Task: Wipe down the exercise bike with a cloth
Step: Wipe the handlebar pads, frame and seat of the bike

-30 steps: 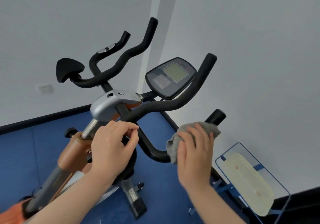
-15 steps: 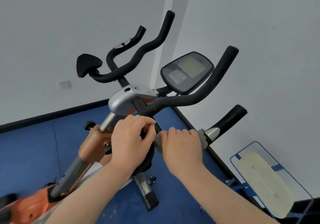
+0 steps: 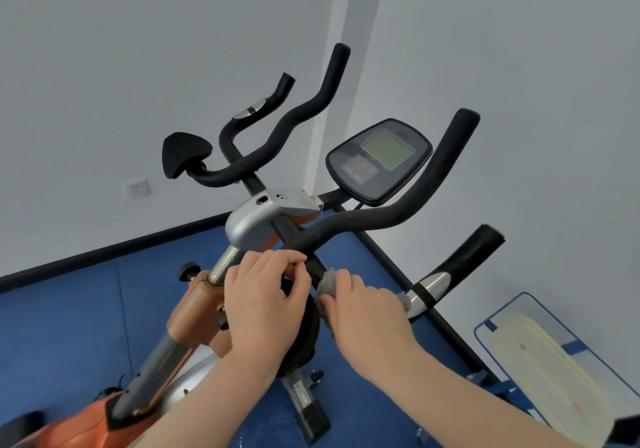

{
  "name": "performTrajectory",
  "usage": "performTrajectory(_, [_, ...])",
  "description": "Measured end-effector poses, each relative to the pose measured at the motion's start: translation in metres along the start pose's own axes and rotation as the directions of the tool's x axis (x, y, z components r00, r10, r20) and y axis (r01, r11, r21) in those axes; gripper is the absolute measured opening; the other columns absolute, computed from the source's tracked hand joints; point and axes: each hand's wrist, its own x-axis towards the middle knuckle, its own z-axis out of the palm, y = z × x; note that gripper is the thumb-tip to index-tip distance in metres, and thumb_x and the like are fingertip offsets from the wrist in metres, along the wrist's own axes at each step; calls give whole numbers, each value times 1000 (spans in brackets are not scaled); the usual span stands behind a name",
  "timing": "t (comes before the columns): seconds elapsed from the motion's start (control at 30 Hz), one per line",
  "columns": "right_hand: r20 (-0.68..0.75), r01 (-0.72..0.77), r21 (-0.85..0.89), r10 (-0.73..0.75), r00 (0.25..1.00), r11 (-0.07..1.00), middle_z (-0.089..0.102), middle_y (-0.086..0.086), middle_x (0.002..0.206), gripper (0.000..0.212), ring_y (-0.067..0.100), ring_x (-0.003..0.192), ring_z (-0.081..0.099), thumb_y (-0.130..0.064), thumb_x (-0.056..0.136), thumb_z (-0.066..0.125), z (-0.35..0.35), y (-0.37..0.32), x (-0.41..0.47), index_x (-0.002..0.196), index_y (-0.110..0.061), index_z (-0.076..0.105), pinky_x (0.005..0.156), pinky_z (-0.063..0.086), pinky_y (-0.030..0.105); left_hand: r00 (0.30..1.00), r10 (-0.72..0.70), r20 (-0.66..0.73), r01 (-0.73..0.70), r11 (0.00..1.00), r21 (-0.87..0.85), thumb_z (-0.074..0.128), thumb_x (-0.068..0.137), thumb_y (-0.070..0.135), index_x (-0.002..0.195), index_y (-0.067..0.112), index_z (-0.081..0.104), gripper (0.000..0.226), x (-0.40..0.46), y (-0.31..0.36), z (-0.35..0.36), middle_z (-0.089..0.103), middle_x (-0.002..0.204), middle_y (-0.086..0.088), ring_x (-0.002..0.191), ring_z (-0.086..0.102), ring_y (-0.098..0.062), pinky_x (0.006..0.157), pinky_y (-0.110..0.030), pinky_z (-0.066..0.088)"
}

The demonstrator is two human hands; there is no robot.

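**Grey cloth wrapped on the black handlebar**

The right hand [image 3: 367, 312] curls over a fuzzy grey cloth [image 3: 327, 283], fingers bent round it and pressing it onto the matte black foam-covered handlebar [image 3: 377, 219] of the exercise bike [image 3: 204, 309]. Tufts of cloth poke out above the index finger and again at the far side of the hand, beside the shiny chrome band on the lower grip [image 3: 429, 286].

Just beside it, the left hand [image 3: 263, 305] is bunched, fingertips drawn together at the bar's dark stem; whether they pinch anything I cannot tell.

Above the left hand's knuckles sits a smooth silver moulded clamp cover [image 3: 256, 221], rounded like a shell, over a polished metal post. Beyond the right hand, up and away, the rounded black console [image 3: 379, 160] shows a pale green square screen. The bars curve like horns, soft and non-reflective. Under the left wrist, glossy orange-brown frame panels run down.

Off to the right of the right forearm, a cream oval board in a blue frame [image 3: 554, 375] lies on the blue floor [image 3: 69, 326].
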Motion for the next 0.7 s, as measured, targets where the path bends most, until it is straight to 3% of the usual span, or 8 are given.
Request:
performTrajectory(0.1, [86,-28,164,14,996,986,49,-1,89,35,20,64,45,-47,103,19,3,-3,27,111,-16,34,53,25,32,1000,-14,-3,14,999,33,71,80,17,82,32,66,16,3,0,3,54,67,20,74,45,-4,72,-23,22])
performTrajectory(0.2, [146,-61,241,26,989,969,54,3,100,36,24,76,52,-47,103,19,6,-7,36,117,-16,33,60,30,34,1000,-22,2,22,1000,12,73,80,14,82,30,67,17,1,1,2,54,68,21,74,46,-6,73,-24,26])
performTrajectory(0.27, [150,-28,260,-12,989,965,54,3,105,34,24,73,50,-46,103,22,6,-2,29,118,-18,33,59,31,35,1000,-18,11,17,1000,4,74,79,13,82,30,67,18,0,0,1,54,68,20,74,47,-7,73,-26,28])
performTrajectory(0.37, [248,-33,324,-51,967,945,57,5,98,30,22,69,46,-45,103,26,-1,5,40,112,-18,34,53,28,34,1000,-7,1,7,1000,12,73,79,15,80,30,67,16,2,1,0,56,67,18,74,47,-7,72,-25,27])
performTrajectory(0.43, [275,-62,336,-35,961,940,58,7,98,33,26,78,53,-45,104,24,-2,0,52,113,-15,35,58,32,35,1000,-5,-7,5,1000,18,67,80,21,79,31,67,10,3,1,2,57,67,18,74,47,-6,71,-24,23])
performTrajectory(0.5, [216,-67,321,-4,976,945,55,9,110,40,30,89,58,-44,104,22,1,-7,44,126,-13,34,63,32,36,1000,-12,-3,13,1000,9,65,82,21,79,31,66,10,2,1,2,58,68,18,75,47,-6,71,-23,22])
performTrajectory(0.6, [63,31,205,-45,997,978,50,5,121,50,25,90,58,-42,104,25,10,-2,10,146,-16,17,59,29,32,1000,-8,6,8,1000,-13,70,81,16,82,32,65,17,0,-1,1,57,66,18,74,45,-4,71,-22,22])
performTrajectory(0.7, [-2,59,165,-59,998,985,50,4,122,51,25,93,58,-42,104,26,12,2,2,146,-15,18,61,30,33,1000,20,-2,-20,1000,-2,71,80,15,83,33,65,19,2,-2,0,57,66,18,74,44,-3,70,-23,21])
